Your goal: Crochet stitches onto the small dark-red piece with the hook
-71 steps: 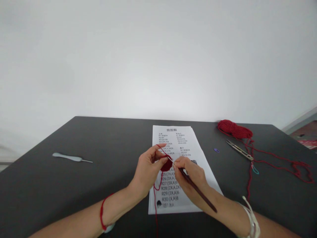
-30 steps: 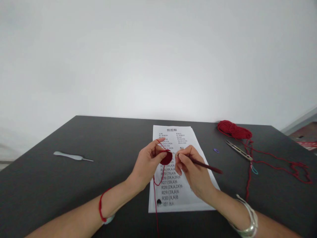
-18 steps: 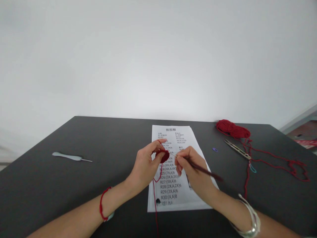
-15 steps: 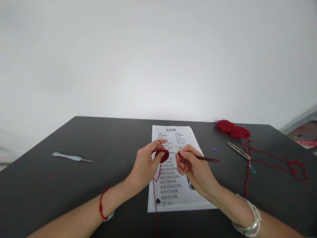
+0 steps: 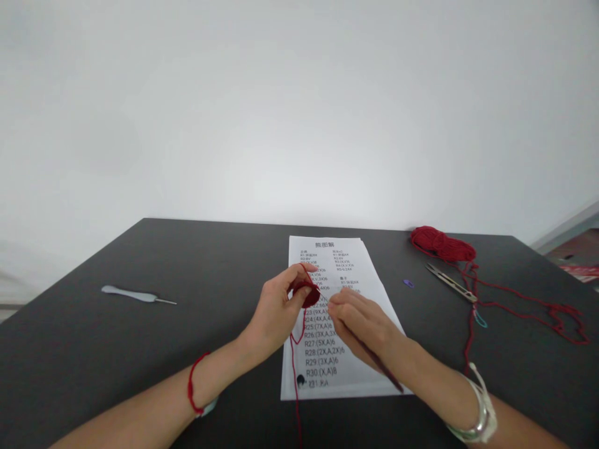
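- Reads "熊图解" across the top of the white paper [image 5: 364, 268], with "R25:(7X,A)6", "R27:(5X,A)6", "R29:(3X,A)6" and "R30:(X,A)8" in lower rows; blurs too much in the bottom row to read.
- Pinches the red round piece [image 5: 311, 297] between thumb and fingers of the left hand [image 5: 276, 305], above the paper, with its edge showing past the thumb tip, towards the right hand [image 5: 362, 321].
- Runs the red strand [image 5: 294, 368] over a left finger and down beyond the paper's near edge.
- Closes the right fingers around the dark-handled hook [image 5: 381, 368], thin tip at the piece's edge; too small to tell whether inserted.
- Lies on the black table [image 5: 210, 262]: grey hook [image 5: 135, 295] to the left; yarn bundle [image 5: 442, 244], purple clip [image 5: 409, 284] and metal snips [image 5: 452, 284] to the right.
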The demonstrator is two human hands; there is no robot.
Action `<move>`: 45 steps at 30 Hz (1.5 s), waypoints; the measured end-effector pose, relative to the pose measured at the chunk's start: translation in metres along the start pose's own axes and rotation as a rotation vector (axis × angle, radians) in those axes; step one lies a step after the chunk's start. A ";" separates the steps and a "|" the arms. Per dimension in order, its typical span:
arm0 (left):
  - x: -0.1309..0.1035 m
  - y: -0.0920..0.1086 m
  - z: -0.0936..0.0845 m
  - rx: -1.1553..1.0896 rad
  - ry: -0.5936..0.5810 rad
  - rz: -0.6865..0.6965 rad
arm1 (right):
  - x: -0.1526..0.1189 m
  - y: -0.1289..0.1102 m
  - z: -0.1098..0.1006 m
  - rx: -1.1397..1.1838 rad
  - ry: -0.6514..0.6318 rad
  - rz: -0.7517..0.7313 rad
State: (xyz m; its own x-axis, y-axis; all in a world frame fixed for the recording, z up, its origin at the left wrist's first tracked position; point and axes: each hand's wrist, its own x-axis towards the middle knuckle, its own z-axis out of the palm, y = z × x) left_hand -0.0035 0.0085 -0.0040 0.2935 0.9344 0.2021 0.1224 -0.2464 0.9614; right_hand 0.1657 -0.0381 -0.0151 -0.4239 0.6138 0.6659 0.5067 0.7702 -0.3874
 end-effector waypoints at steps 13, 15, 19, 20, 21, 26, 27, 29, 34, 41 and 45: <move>0.003 -0.002 -0.002 -0.030 -0.022 -0.035 | 0.004 0.001 -0.010 -0.280 -0.185 -0.262; 0.003 -0.005 -0.003 0.020 -0.018 -0.013 | 0.006 0.000 -0.014 -0.278 -0.219 -0.255; 0.003 -0.006 -0.003 0.056 -0.032 -0.007 | 0.001 0.002 -0.013 -0.024 -0.161 -0.086; 0.003 -0.006 -0.003 0.038 -0.040 -0.016 | -0.001 0.004 -0.011 0.083 -0.097 0.012; 0.003 -0.005 -0.003 0.010 -0.048 -0.028 | -0.003 0.006 -0.008 0.213 -0.019 0.136; 0.002 0.004 0.001 -0.162 -0.033 -0.078 | 0.002 0.011 0.001 1.005 0.249 0.681; 0.001 0.005 0.001 -0.181 -0.033 -0.077 | 0.004 0.010 0.003 1.140 0.265 0.737; -0.001 0.007 0.002 -0.213 -0.043 -0.082 | 0.009 0.008 0.005 1.340 0.296 0.823; -0.005 0.005 0.007 -0.457 -0.114 -0.266 | 0.012 0.005 0.013 1.568 0.391 0.910; -0.005 0.004 0.008 -0.605 -0.072 -0.323 | 0.009 0.004 0.017 1.483 0.404 0.829; -0.005 0.009 0.008 -0.544 -0.071 -0.315 | 0.000 0.004 0.020 1.026 0.346 0.610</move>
State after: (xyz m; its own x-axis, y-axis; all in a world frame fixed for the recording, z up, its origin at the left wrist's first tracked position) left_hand 0.0033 -0.0002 0.0022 0.3867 0.9166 -0.1013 -0.2807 0.2216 0.9339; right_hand 0.1526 -0.0315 -0.0290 -0.0262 0.9611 0.2748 -0.3357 0.2505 -0.9081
